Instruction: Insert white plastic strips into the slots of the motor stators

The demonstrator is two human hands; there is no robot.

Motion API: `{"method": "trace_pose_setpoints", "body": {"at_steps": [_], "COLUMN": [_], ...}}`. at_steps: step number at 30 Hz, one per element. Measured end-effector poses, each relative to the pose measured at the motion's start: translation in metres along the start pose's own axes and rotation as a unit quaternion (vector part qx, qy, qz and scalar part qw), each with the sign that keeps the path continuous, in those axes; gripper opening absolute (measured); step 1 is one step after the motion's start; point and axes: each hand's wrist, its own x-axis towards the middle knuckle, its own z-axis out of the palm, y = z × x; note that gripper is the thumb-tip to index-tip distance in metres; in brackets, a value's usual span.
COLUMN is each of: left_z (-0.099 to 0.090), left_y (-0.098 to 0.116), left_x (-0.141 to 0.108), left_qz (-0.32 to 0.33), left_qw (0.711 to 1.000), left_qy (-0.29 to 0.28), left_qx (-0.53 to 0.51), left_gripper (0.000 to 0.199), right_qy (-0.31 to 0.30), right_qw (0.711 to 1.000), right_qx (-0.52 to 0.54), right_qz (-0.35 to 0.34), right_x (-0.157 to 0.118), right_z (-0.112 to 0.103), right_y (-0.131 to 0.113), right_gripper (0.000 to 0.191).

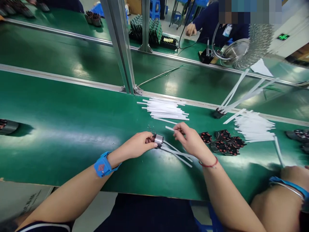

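Note:
Lying on its side, a motor stator (158, 140) with a silver metal ring is gripped in my left hand (145, 143). Thin wires stick out of its far side. Several white strips (178, 153) extend from its right end over the green tabletop. Between thumb and fingers, my right hand (185, 137) pinches a single white strip (170, 128), a little above and right of the stator. A pile of white strips (166, 109) lies just beyond my hands. Right of my right hand stand several dark stators (223, 141) with reddish windings.
A second strip pile (254, 126) and a stator with upright strips (219, 112) stand at right. A co-worker's hand (293, 178) is at the right edge, near another strip. A metal post (120, 45) rises behind the bench. Another stator (9, 127) lies far left.

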Motion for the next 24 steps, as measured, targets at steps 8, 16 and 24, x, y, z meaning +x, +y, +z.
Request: {"method": "trace_pose_setpoints", "body": {"at_steps": [8, 16, 24], "left_z": [0.007, 0.008, 0.010], "left_y": [0.006, 0.001, 0.000], "left_x": [0.000, 0.004, 0.003], "left_qz": [-0.003, 0.022, 0.030], "left_qw": [0.998, 0.999, 0.999], "left_qy": [0.036, 0.006, 0.009], "left_qx": [0.050, 0.030, 0.009], "left_gripper": [0.025, 0.017, 0.011], "right_qy": [-0.077, -0.102, -0.129], "right_qw": [0.988, 0.979, 0.959], "right_qx": [0.098, 0.168, 0.219], "right_qz": [0.087, 0.056, 0.124], "right_x": [-0.037, -0.008, -0.022], "right_z": [0.013, 0.033, 0.026], "right_y": [0.011, -0.005, 0.003], "right_gripper": [0.024, 0.022, 0.025]}}
